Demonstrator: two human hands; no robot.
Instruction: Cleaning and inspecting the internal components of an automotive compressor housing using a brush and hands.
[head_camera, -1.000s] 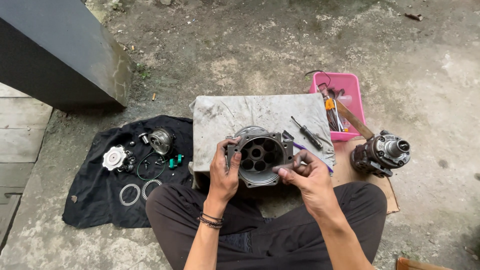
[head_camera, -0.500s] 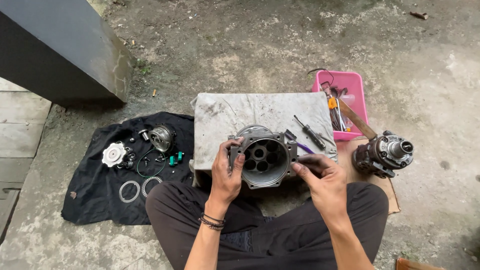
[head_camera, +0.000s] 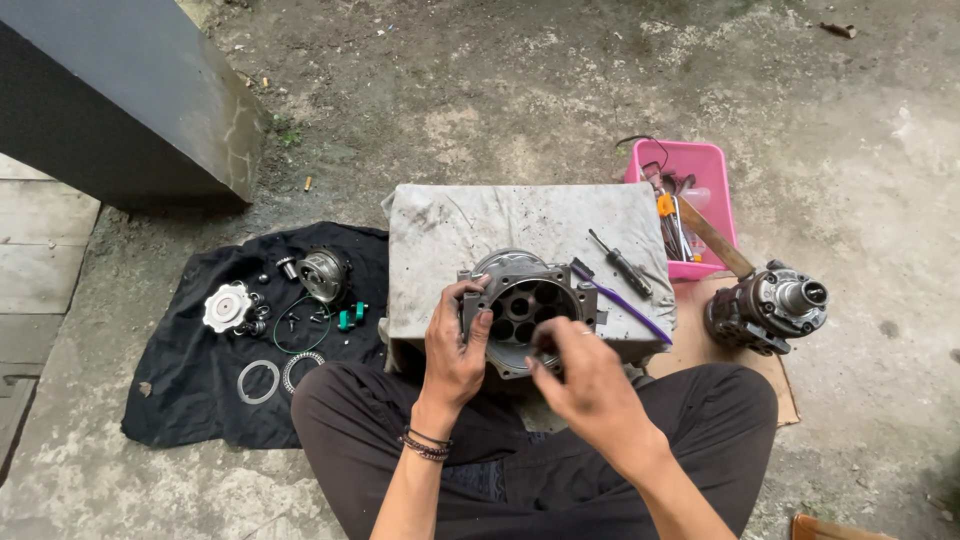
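Observation:
A grey metal housing (head_camera: 520, 305) with several round bores stands on its side at the near edge of a cloth-covered block (head_camera: 470, 225). My left hand (head_camera: 452, 350) grips the housing's left rim, thumb on the front face. In front of its lower right part, my right hand (head_camera: 590, 385) has its fingertips bunched against the face. Whether those fingers pinch something small is hidden. I sit cross-legged behind the block.
On the block lie a black screwdriver (head_camera: 622, 265) and a thin purple tool (head_camera: 625, 305). A pink tray (head_camera: 715, 165) of tools and a pump-like metal unit (head_camera: 765, 305) sit right. A black cloth (head_camera: 190, 390) on the left holds rings, a white disc (head_camera: 226, 306) and small parts.
My right hand left the housing's right side and came across in front of its lower face. The left hand kept its grip; the housing barely shifted.

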